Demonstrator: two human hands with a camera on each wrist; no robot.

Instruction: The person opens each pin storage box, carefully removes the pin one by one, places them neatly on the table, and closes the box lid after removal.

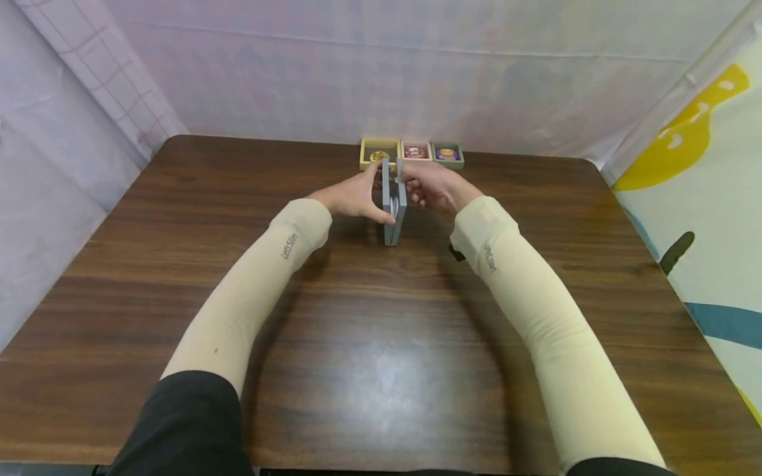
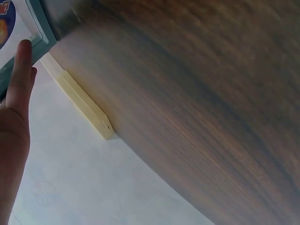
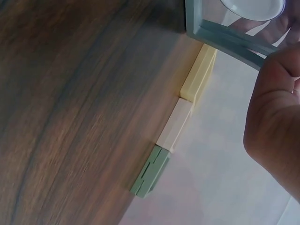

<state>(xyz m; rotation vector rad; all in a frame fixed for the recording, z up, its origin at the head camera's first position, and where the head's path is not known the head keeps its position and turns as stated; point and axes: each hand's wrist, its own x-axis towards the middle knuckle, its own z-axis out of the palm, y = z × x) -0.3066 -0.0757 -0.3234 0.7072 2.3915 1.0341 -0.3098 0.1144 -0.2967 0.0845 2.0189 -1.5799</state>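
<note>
A grey-blue display frame (image 1: 391,233) with two hinged halves stands on edge above the back of the table, its halves slightly apart. My left hand (image 1: 356,197) holds it from the left, thumb at the near side and fingers at the far side. From the right, my right hand (image 1: 437,185) grips the far part of the other half, fingers curled. In the left wrist view, a round badge (image 2: 5,22) with a dark blue rim shows inside the frame. The right wrist view shows a white disc (image 3: 255,6) behind clear film in it.
A yellow frame (image 1: 362,155), a pink frame (image 1: 416,143) and a green frame (image 1: 461,158) lie side by side at the table's back edge, each with a round badge. A pale curtain (image 1: 417,79) hangs right behind the brown wooden table (image 1: 369,330).
</note>
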